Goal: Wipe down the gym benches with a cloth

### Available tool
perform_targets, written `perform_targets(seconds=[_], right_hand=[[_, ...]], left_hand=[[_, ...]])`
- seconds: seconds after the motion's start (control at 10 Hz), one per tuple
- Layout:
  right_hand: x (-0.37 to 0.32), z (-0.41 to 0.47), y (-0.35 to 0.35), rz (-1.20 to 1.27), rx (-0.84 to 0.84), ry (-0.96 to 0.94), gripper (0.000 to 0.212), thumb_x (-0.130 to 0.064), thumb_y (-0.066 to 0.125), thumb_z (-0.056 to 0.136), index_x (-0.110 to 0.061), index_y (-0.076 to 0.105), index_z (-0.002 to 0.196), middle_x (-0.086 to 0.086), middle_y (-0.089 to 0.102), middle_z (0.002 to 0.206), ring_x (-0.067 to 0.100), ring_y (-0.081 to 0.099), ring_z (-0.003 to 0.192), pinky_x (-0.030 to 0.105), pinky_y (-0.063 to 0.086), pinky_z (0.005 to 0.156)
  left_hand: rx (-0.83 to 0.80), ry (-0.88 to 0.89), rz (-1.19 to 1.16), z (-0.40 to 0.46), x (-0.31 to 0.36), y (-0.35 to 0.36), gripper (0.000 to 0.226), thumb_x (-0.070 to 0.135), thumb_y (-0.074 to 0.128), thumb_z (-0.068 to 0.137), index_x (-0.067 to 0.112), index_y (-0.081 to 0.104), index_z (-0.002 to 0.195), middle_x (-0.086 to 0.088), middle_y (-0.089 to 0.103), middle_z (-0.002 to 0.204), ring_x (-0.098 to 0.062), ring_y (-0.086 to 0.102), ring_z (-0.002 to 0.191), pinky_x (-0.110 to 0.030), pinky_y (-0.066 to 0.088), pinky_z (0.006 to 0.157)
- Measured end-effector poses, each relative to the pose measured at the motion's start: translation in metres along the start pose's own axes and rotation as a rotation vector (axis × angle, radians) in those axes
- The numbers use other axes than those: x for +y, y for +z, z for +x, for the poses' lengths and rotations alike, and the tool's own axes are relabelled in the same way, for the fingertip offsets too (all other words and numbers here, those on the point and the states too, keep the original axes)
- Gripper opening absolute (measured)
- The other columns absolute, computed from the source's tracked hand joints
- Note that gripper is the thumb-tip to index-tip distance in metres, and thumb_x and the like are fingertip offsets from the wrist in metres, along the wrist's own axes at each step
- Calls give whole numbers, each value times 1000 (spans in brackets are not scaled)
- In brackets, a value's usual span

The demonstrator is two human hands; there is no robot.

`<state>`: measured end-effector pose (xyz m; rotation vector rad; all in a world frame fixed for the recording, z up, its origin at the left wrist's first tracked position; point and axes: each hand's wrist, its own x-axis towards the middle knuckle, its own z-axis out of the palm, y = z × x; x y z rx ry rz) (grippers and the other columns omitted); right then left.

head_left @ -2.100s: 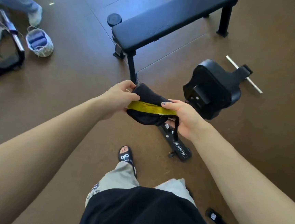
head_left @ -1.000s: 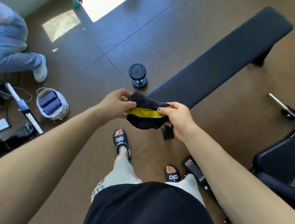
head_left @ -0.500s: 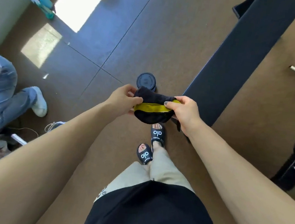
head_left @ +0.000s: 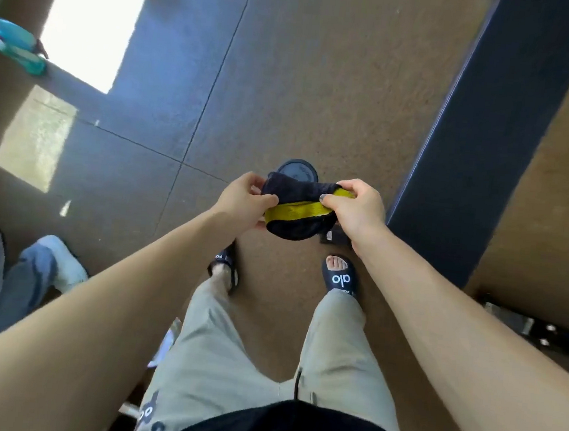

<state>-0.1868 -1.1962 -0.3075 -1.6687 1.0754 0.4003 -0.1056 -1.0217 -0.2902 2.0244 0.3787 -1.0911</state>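
A folded dark cloth [head_left: 295,195] with a yellow band is held in front of me above the floor. My left hand [head_left: 243,199] pinches its left end. My right hand [head_left: 357,209] pinches its right end at the yellow band. A long black padded gym bench [head_left: 497,130] runs from just right of my right hand up to the top right corner. The cloth hangs beside the bench's near end and is apart from its pad.
A round black dumbbell [head_left: 297,171] stands on the floor just behind the cloth. A person in jeans and a white shoe [head_left: 13,270] is at the lower left. A teal spray bottle [head_left: 16,44] lies at the far left. Black equipment [head_left: 541,330] sits at the right.
I have walked up to the bench, which now runs along my right side. Both hands keep their hold on the cloth, and the yellow band has tilted slightly.
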Motion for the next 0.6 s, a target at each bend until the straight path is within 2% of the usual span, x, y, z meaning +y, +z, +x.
perform_targets(seconds=[0.1, 0.3, 0.4, 0.5, 0.6], right_hand=[[13, 47, 43, -29, 46, 15, 35, -23, 75, 90, -19, 66, 124, 3, 64, 121, 24, 58, 110, 41, 52, 93], [77, 162, 118, -23, 151, 68, 34, -19, 73, 92, -20, 65, 125, 1, 62, 121, 18, 53, 101, 19, 36, 62], [117, 221, 146, -40, 200, 46, 34, -18, 73, 93, -21, 64, 126, 0, 62, 124, 14, 50, 101, 22, 38, 78], [151, 272, 167, -45, 187, -5, 35, -16, 70, 94, -19, 62, 128, 3, 61, 129, 18, 54, 108, 22, 39, 78], [178, 299, 180, -191, 210, -49, 39, -23, 66, 96, -21, 61, 135, 7, 58, 133, 26, 54, 122, 30, 40, 95]], left_hand=[[-57, 29, 77, 70, -20, -7, 23, 18, 64, 99, 19, 53, 119, 1, 60, 99, -16, 67, 83, -21, 56, 52], [-112, 3, 128, 210, -79, 20, 22, 19, 65, 99, 21, 53, 117, -1, 60, 104, -21, 69, 91, -27, 61, 59], [-91, 28, 165, 278, -111, 43, 21, 21, 67, 98, 19, 55, 115, -4, 64, 107, -23, 71, 93, -38, 65, 72], [-74, 78, 229, 341, -137, 63, 17, 22, 66, 97, 19, 58, 112, -7, 68, 107, -23, 73, 88, -46, 64, 76], [-85, 195, 523, 381, -156, 70, 25, 29, 62, 97, 16, 57, 117, -6, 69, 111, -30, 69, 96, -46, 59, 86]])
